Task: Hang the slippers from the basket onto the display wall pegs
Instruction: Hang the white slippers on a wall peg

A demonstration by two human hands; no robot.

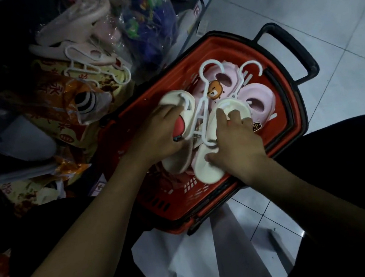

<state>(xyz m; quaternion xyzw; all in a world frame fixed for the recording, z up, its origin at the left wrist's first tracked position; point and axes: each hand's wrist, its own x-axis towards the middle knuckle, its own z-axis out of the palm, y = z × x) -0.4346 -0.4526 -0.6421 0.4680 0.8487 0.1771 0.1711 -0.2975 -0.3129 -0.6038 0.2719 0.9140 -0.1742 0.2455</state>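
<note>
Both hands grip cream slippers (206, 165) over the red basket (287, 92): left hand (160, 136), right hand (235, 145). Pink slippers (257, 96) lie inside it.

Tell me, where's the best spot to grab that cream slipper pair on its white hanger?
Probably the white hanger by its stem just below the hook, coming from above. The hook end points away from the person and lies clear on top, while both cream slippers are clipped to it, so lifting there should raise the pair out of the red basket.
</note>
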